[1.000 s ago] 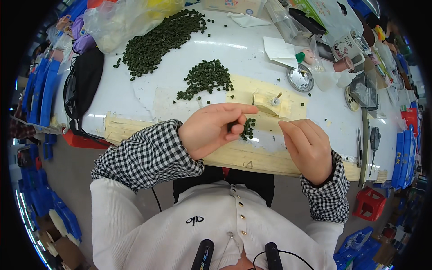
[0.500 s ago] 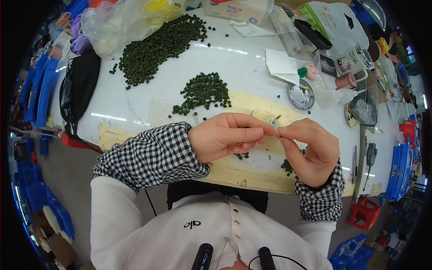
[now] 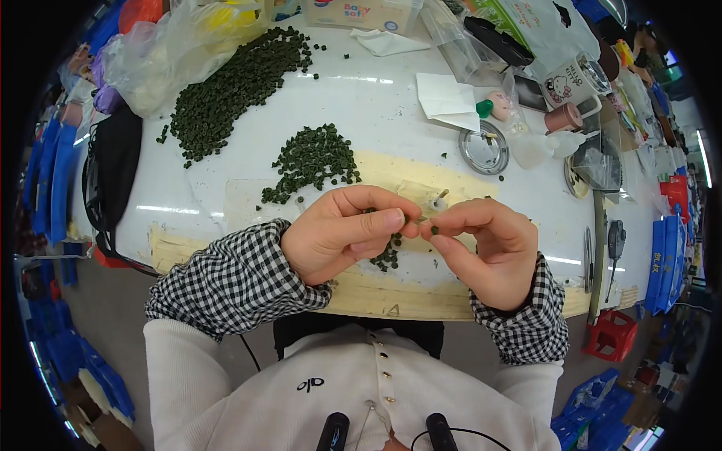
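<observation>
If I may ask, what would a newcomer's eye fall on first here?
Probably the large pile of dark green pieces at the upper left of the white table, with a smaller pile nearer the middle. Next, perhaps, the left hand and right hand, fingertips close together near the table's front edge, the right pinching a green piece.

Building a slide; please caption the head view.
Right hand pinching a small dark-green piece beside the left hand, over a white, wood-edged table.
</observation>
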The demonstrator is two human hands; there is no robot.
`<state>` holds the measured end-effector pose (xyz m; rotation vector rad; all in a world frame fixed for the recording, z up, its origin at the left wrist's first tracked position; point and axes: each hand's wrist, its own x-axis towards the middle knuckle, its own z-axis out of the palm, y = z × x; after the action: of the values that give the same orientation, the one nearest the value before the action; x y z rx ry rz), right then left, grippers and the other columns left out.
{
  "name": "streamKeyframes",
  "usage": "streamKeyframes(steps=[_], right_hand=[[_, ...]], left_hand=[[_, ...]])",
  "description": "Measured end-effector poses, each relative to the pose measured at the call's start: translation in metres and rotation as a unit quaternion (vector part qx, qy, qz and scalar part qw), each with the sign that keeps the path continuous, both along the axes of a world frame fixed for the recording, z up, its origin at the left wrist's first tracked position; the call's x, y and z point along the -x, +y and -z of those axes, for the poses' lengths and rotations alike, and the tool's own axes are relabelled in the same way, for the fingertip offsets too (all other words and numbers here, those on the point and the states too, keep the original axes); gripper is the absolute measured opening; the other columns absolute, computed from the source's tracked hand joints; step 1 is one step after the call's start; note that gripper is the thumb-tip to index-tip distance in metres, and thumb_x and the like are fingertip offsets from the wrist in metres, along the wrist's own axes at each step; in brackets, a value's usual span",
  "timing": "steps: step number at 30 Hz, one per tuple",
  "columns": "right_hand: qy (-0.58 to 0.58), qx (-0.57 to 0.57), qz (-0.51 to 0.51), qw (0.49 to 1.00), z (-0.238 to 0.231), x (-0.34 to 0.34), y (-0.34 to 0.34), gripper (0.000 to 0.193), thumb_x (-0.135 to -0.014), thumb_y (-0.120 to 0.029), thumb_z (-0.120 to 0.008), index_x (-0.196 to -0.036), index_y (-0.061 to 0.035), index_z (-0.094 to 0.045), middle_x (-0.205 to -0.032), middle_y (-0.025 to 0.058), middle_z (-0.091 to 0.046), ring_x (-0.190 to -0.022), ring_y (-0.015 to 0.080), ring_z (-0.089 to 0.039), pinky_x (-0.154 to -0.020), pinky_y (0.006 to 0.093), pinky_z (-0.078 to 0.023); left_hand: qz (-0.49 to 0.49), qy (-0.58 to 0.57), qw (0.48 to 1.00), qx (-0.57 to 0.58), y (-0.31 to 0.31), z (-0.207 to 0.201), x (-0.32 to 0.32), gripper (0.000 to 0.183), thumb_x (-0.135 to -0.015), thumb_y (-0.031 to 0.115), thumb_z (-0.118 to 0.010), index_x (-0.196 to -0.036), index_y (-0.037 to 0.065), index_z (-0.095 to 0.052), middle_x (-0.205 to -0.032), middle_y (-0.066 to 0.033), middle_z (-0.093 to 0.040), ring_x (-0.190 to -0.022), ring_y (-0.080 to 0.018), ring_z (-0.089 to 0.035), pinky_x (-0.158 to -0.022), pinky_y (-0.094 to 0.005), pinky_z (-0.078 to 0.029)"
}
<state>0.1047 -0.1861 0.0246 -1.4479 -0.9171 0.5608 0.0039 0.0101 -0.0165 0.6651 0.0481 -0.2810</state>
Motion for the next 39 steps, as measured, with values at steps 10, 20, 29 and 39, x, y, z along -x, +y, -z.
streamKeyframes(steps=[10, 20, 29, 39], right_hand=[[0.12, 0.001, -0.003, 0.993, 0.007, 0.005, 0.001, 0.02, -0.083, 0.006, -0.063, -0.103, 0.0056, -0.06, -0.098, 0.0119, -0.067, -0.092, 0.0145, -0.065, -0.085, 0.027, -0.05], [-0.218, 0.017, 0.036, 0.975, 0.0, 0.003, 0.005, 0.023, -0.078, 0.005, -0.068, -0.1, -0.0006, -0.067, -0.09, 0.0118, -0.067, -0.081, 0.0199, -0.066, -0.074, 0.0272, -0.052], [-0.238, 0.03, 0.036, 0.97, -0.001, 0.005, 0.006, 0.025, -0.077, 0.005, -0.069, -0.102, -0.0003, -0.067, -0.088, 0.0114, -0.065, -0.078, 0.0204, -0.065, -0.07, 0.0276, -0.052], [-0.223, 0.02, 0.045, 0.974, 0.006, 0.007, 0.006, 0.022, -0.078, 0.005, -0.068, -0.099, -0.0004, -0.067, -0.085, 0.0111, -0.064, -0.074, 0.0204, -0.064, -0.067, 0.0275, -0.051]], left_hand=[[-0.017, -0.018, 1.0, 0.017, 0.0, -0.002, 0.001, 0.015, -0.092, 0.008, -0.057, -0.106, 0.003, -0.061, -0.097, -0.0079, -0.066, -0.064, -0.0043, -0.045, -0.055, -0.0182, -0.035], [-0.04, 0.001, 0.999, -0.028, -0.005, 0.0, 0.002, 0.014, -0.088, 0.004, -0.064, -0.102, 0.003, -0.063, -0.093, -0.0058, -0.065, -0.074, -0.0067, -0.053, -0.058, -0.0192, -0.039], [-0.087, 0.023, 0.991, -0.103, -0.01, -0.007, 0.001, 0.017, -0.079, -0.002, -0.071, -0.094, 0.002, -0.064, -0.083, -0.0019, -0.063, -0.071, -0.0062, -0.054, -0.063, -0.019, -0.044], [-0.124, -0.047, 0.972, -0.194, -0.01, -0.002, 0.001, 0.015, -0.075, -0.006, -0.073, -0.085, 0.002, -0.065, -0.081, -0.0023, -0.064, -0.069, -0.0047, -0.051, -0.066, -0.0204, -0.046]])
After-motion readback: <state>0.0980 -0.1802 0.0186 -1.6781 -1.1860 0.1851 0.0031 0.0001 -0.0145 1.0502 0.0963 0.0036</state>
